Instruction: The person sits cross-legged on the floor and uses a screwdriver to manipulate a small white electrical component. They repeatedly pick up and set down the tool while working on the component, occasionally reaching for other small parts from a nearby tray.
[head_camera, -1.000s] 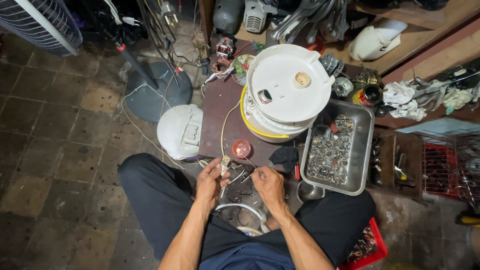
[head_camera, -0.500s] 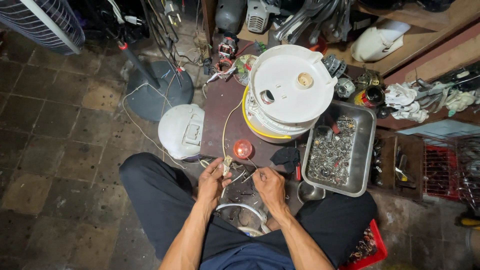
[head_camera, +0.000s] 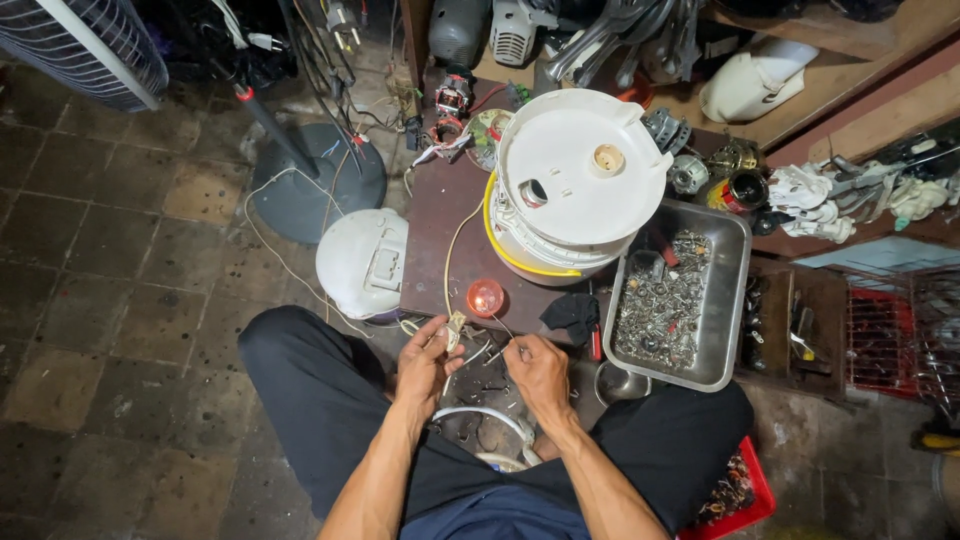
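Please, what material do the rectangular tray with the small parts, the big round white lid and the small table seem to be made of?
The tray looks like bare metal, probably stainless steel: grey, with a dull shine on its rim. The round lid looks like moulded plastic: matt white, with formed holes and ridges. The table is dark brown and flat, possibly wood or board; the finish is too worn to tell.

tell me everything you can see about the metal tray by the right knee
The metal tray is a shallow rectangular pan of dull steel with rounded corners. It rests flat, right of the upturned white appliance whose rim overlaps its upper left corner. A heap of small metal screws and parts fills most of it. Neither hand touches it.
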